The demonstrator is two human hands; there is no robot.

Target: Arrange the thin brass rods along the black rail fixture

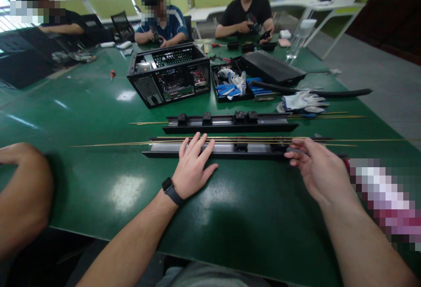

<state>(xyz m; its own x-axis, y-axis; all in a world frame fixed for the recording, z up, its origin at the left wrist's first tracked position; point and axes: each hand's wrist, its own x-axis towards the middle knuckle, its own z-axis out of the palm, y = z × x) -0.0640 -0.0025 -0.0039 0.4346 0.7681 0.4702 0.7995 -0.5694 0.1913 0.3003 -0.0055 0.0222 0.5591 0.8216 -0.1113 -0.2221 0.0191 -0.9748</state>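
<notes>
Long black metal rail point(226, 148): my left hand point(192, 168) rests open on it; my right hand point(315, 168) touches its right end, grip unclear.

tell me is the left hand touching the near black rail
Touching: the head view shows the left hand lying flat, fingers laid across the near black rail.

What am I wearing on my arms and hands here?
The left hand and right hand are both bare, no gloves or rings showing, and no sleeves reach the forearms. A black smartwatch with a dark strap sits on the left wrist.
</notes>
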